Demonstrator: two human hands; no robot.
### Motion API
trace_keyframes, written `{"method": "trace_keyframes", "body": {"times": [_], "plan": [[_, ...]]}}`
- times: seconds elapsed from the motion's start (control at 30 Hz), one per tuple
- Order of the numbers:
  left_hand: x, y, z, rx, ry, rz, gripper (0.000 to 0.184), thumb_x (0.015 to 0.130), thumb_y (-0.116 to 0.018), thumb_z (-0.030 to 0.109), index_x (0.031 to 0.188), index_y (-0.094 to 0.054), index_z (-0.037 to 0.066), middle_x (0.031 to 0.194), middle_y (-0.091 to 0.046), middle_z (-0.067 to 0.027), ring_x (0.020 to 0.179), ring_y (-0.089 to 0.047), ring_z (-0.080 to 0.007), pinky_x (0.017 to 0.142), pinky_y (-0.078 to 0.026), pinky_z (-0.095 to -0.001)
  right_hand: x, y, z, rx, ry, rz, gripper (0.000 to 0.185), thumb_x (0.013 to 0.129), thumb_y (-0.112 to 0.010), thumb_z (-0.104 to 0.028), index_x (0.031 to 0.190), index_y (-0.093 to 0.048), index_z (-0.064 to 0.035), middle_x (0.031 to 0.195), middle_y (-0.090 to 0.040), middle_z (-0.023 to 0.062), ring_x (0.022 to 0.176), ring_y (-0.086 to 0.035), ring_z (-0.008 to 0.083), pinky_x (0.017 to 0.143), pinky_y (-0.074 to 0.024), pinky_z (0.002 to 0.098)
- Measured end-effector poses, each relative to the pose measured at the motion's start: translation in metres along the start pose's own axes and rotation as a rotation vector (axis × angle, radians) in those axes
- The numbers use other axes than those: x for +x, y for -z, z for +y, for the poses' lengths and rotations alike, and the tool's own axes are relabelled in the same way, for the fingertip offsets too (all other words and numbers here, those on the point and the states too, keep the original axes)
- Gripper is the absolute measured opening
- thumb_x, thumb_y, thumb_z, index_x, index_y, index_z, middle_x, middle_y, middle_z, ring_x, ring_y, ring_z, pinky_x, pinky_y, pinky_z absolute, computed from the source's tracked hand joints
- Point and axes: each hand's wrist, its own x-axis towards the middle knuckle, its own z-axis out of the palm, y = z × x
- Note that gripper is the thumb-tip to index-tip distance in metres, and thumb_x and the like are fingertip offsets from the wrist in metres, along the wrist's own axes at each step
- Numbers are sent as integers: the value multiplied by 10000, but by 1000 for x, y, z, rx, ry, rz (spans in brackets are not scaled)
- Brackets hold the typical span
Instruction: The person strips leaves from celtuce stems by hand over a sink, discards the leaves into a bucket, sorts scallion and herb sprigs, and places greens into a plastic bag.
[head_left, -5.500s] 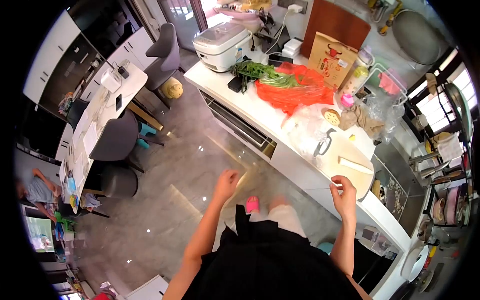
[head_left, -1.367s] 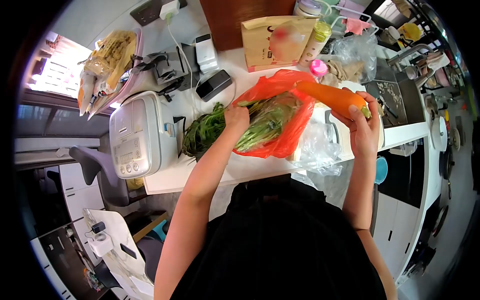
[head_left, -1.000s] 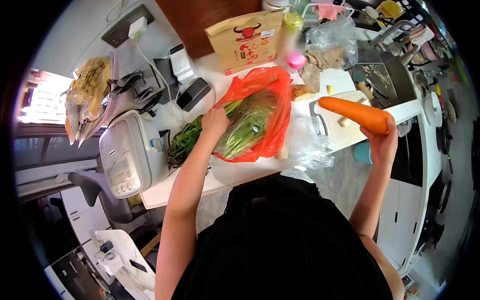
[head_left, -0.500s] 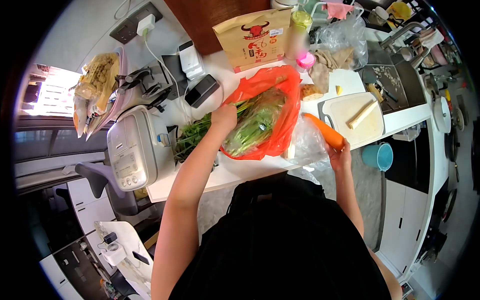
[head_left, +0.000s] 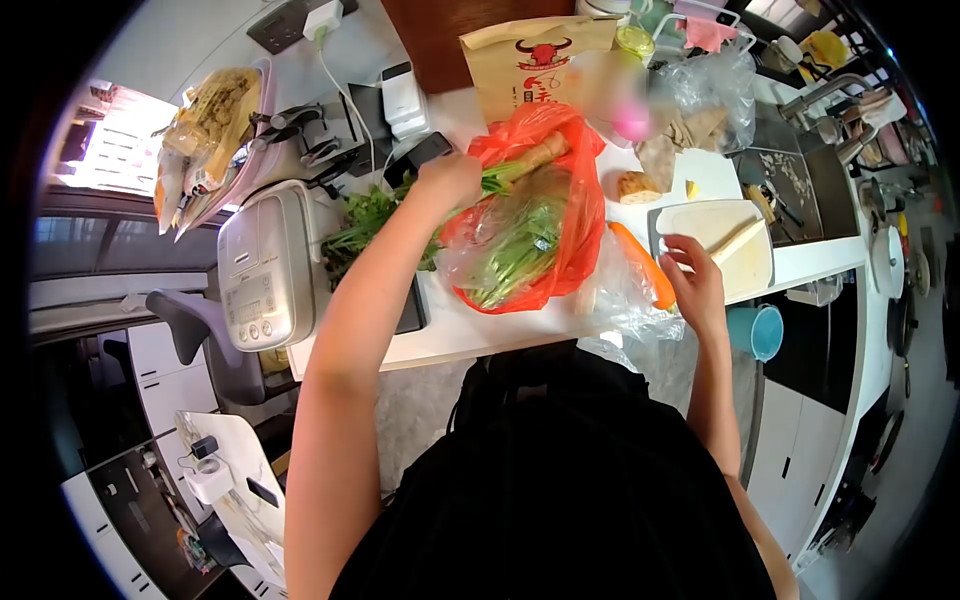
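My left hand [head_left: 450, 182] is closed around the green stalks of a leafy celery bunch [head_left: 510, 172]. Its leaves spread to the left of my wrist, and its pale brown root end lies over the red plastic bag [head_left: 585, 225]. More greens in a clear wrapper [head_left: 520, 245] sit inside that bag. My right hand [head_left: 698, 280] is open, fingers apart and slightly curled, just right of an orange carrot [head_left: 645, 262]. The carrot lies on a clear plastic bag [head_left: 618, 290]; I cannot tell whether my fingers touch it. A cutting board [head_left: 745, 270] with a pale peeled stick [head_left: 737, 240] is beyond this hand.
A rice cooker [head_left: 265, 270] stands at the counter's left end. Behind the red bag are a brown paper bag [head_left: 500, 75] and a white device [head_left: 402, 105]. A cut root piece [head_left: 637, 187] lies near the board. To the right are the sink [head_left: 790, 185] and a blue bucket [head_left: 763, 333].
My left hand has moved up, drawing the celery bunch with it so its root end now shows. My right hand has let go of the carrot and risen beside the board.
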Motion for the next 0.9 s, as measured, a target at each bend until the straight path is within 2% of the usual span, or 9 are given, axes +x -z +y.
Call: {"method": "trace_keyframes", "body": {"times": [0.1, 0.23, 0.3, 0.47, 0.57, 0.67, 0.7, 0.77, 0.9], "plan": [[-21, 35, 10, 20, 36, -75, 294, 760, -545, 184, 995, -599, 17, 961, -621, -187, 906, -605, -302, 754, -490, -387, 16, -24, -24, 264, 117, -262, 226, 829, -578, -71, 1038, -557, 11, 979, -608, 75, 835, -588, 137, 731, -478, 274], [-49, 56, 8, -45, -47, 60, 279, 769, -529, 186, 981, -595, 18, 931, -614, -199, 873, -607, -303, 746, -487, -386, 29, -78, -38, 546, 20, -530, 249, 883, -508, -73, 1122, -509, -5, 1011, -581, 81, 890, -585, 155, 756, -493, 276], [-69, 61, 9, -103, -29, 65, 282, 777, -551, 213, 980, -619, 30, 1005, -619, -172, 925, -598, -319, 797, -480, -396, 30, -98, -43, 559, 2, -541, 252, 887, -496, -68, 1131, -505, -6, 1015, -578, 86, 888, -588, 164, 754, -498, 279], [-125, 32, 0, -229, -3, 112, 308, 774, -533, 188, 1014, -534, -5, 968, -594, -213, 905, -564, -372, 784, -446, -441, 45, -110, -34, 521, 25, -516, 244, 895, -462, -48, 1132, -503, -3, 1014, -576, 98, 886, -597, 185, 752, -509, 292], [-150, 7, -1, -285, 42, 178, 289, 758, -552, 172, 985, -514, -4, 908, -590, -231, 883, -551, -394, 787, -433, -467, 68, -103, -25, 527, 65, -460, 239, 891, -469, -46, 1123, -504, -2, 1005, -575, 96, 880, -596, 183, 749, -510, 292], [-158, -16, -3, -297, 100, 189, 293, 756, -554, 169, 990, -503, 0, 877, -595, -227, 872, -555, -396, 766, -443, -466, 85, -102, -35, 158, 419, -104, 320, 788, -592, -51, 1100, -528, -17, 972, -596, 143, 817, -621, 251, 693, -505, 330], [-160, -20, 0, -308, 127, 181, 295, 757, -555, 170, 994, -499, 4, 868, -598, -223, 866, -560, -394, 752, -449, -468, 86, -100, -57, 158, 426, -115, 320, 788, -592, -51, 1100, -528, -17, 972, -596, 143, 817, -621, 251, 693, -505, 330], [-161, -23, 5, -324, 166, 180, 298, 758, -556, 171, 999, -496, 7, 860, -601, -220, 859, -566, -392, 737, -455, -471, 92, -100, -93, -366, 933, 439, 403, 747, -634, -74, 1129, -514, -28, 966, -613, 143, 825, -622, 290, 697, -497, 365], [-152, -29, 22, -314, 163, 219, 320, 767, -597, 211, 998, -492, 15, 852, -609, -217, 834, -589, -379, 711, -471, -468, 125, -122, -102, -558, 1051, 447, 370, 734, -649, -129, 1078, -554, -30, 893, -637, 144, 789, -624, 300, 688, -490, 384]]}}
